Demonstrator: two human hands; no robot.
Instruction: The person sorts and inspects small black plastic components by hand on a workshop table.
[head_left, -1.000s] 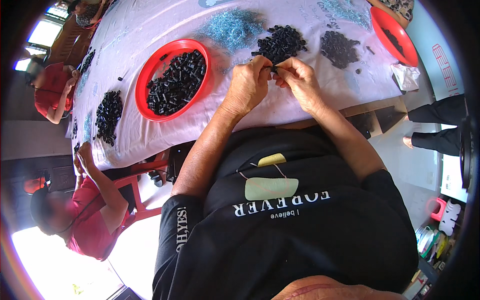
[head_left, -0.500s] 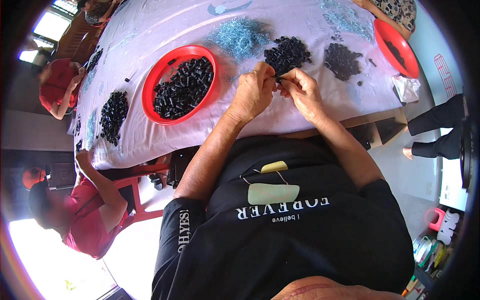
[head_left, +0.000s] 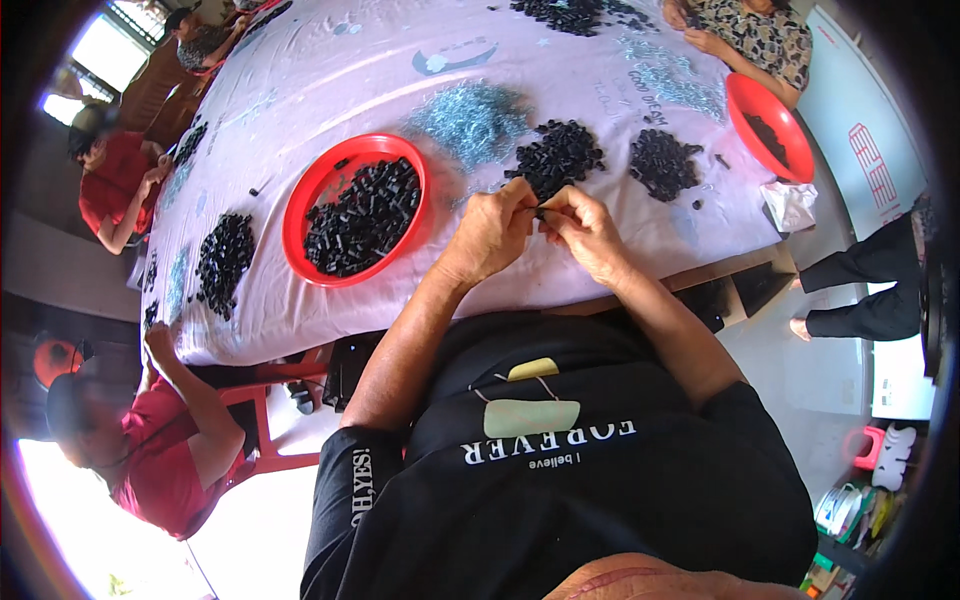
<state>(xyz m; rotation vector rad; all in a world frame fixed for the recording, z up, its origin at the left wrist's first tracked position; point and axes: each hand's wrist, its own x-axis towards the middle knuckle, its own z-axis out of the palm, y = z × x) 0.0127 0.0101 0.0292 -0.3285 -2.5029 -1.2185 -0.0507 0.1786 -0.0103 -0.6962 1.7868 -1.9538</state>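
Note:
My left hand (head_left: pixel 492 228) and my right hand (head_left: pixel 582 232) are raised over the near edge of the cloth-covered table, fingertips close together in pinches around a small black piece (head_left: pixel 540 214); its exact shape is partly hidden by the fingers. Just beyond them lies a pile of black pieces (head_left: pixel 555 155), with a loose heap of pale blue clear bits (head_left: pixel 465 120) behind and left of it. A red basin (head_left: pixel 292 225) full of black pieces sits left of my hands. Another dark pile (head_left: pixel 665 160) is to the right.
The pink cloth (head_left: pixel 340 70) carries other piles. A second red basin (head_left: pixel 780 160) and white crumpled tissue (head_left: pixel 790 205) sit at the right edge. Co-workers sit at left (head_left: pixel 175 460), (head_left: pixel 120 185) and top right (head_left: pixel 750 40). Someone in dark trousers (head_left: pixel 855 320) is at right; a red chair (head_left: pixel 290 450) stands near left.
The view has shifted, showing more of the table's far side and setting most things lower in the picture. My hands stay pinched together around the small black piece.

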